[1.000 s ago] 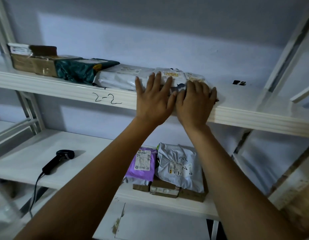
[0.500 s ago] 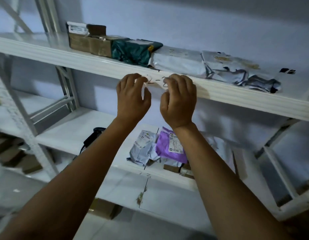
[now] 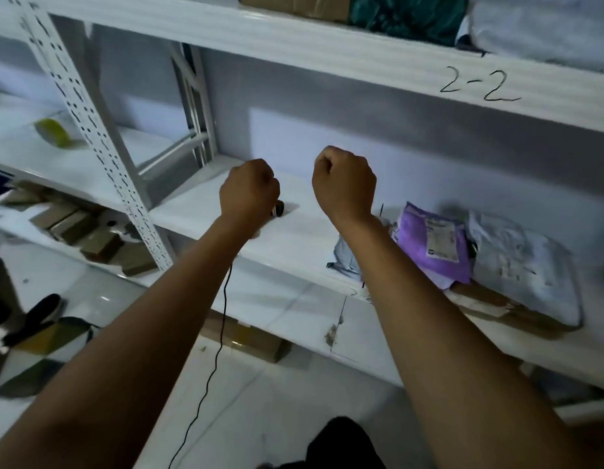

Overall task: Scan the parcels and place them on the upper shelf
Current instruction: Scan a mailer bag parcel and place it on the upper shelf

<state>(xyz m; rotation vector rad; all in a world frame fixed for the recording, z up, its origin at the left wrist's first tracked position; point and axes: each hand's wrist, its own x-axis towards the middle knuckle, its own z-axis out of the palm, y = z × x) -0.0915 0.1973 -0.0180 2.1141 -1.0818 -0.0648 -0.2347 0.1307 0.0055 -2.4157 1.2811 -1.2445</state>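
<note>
My left hand (image 3: 249, 194) and my right hand (image 3: 344, 184) are both curled into fists, raised over the lower shelf (image 3: 293, 242). Neither visibly holds anything. The left fist hides most of the black scanner (image 3: 278, 209), whose tip shows on the shelf; its cable (image 3: 222, 333) hangs to the floor. To the right of my right arm lie a purple parcel (image 3: 432, 242), a grey parcel (image 3: 520, 265) and a small grey parcel (image 3: 344, 258) on brown boxes (image 3: 490, 299). The upper shelf (image 3: 327, 49), marked 2-2, carries a brown box (image 3: 293, 3), a green parcel (image 3: 405, 15) and a white parcel (image 3: 537, 28).
A perforated white upright (image 3: 101, 140) stands left of my left arm. Beyond it, a yellow tape roll (image 3: 53, 132) sits on a shelf and several brown boxes (image 3: 90, 235) lie lower down. A flat box (image 3: 246, 336) rests on the floor under the lower shelf.
Both hands left the parcel on the upper shelf, came down past its edge and closed into fists over the lower shelf. My view swung down and to the left.
</note>
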